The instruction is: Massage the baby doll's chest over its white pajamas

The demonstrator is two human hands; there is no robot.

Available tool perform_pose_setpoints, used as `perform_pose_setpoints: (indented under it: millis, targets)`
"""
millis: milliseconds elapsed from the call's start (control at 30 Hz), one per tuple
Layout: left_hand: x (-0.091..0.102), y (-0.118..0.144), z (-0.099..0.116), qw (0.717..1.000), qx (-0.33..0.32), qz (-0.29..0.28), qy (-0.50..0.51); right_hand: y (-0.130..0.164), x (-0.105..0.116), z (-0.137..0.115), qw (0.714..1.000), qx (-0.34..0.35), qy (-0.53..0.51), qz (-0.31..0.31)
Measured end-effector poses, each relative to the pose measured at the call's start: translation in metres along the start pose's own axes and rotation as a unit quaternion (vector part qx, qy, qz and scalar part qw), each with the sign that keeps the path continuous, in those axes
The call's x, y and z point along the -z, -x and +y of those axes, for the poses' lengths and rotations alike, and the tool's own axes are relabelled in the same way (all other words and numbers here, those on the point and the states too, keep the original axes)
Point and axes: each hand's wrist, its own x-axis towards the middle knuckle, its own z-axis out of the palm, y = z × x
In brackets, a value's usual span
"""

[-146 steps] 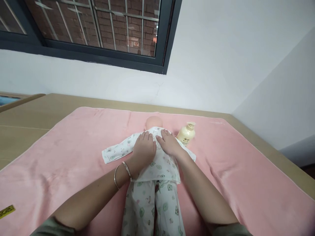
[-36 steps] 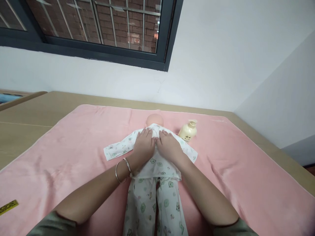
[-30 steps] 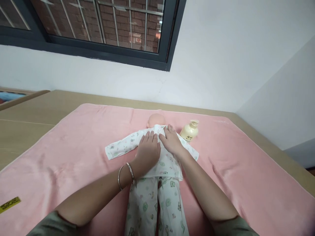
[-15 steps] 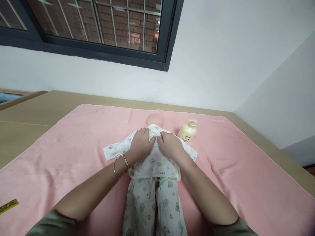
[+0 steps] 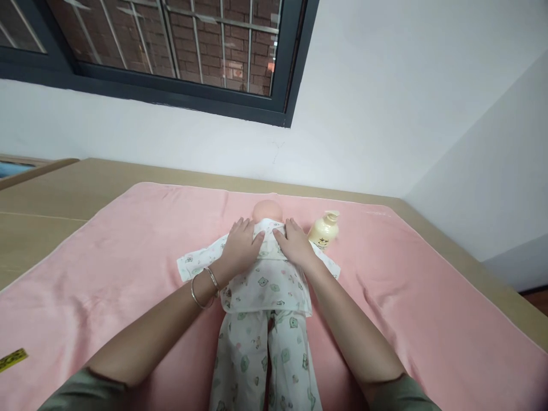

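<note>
Our left hand (image 5: 240, 246) and right hand (image 5: 294, 244) slid up from doll's (image 5: 265, 268) chest to shoulders, fingers spread flat, palms pressing shirt (image 5: 274, 279), gripping nothing. Doll lies mid pink towel (image 5: 107, 268), head far end. Lotion bottle (image 5: 324, 230) just beside right hand.

A tan wooden counter (image 5: 51, 197) runs to the white wall. A pink blanket (image 5: 128, 257) covers most of it. On the blanket lie a doll (image 5: 268, 285) in printed clothes and, just beside its head, a cream pump bottle (image 5: 324, 231). A yellow tag (image 5: 12, 360) lies at the blanket's left edge.
</note>
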Motion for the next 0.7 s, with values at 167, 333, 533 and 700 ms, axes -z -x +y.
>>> perform_pose_setpoints:
  millis: [167,333,533,700]
  targets:
    - [-0.013,0.0,-0.006,1.0,-0.006,-0.025,0.016,0.014,0.004,-0.016,0.996,0.029,0.077,-0.033]
    - [-0.002,-0.009,-0.011,0.997,0.026,-0.066,0.043,0.035,-0.003,-0.036,0.989,0.048,0.138,-0.004]
    - [-0.009,0.015,0.012,0.997,-0.058,0.012,-0.056,0.013,-0.002,-0.014,0.998,0.021,0.048,-0.043]
    - [-0.015,0.025,0.016,0.996,-0.074,0.04,-0.038,0.006,0.007,-0.005,0.998,0.023,0.024,-0.06]
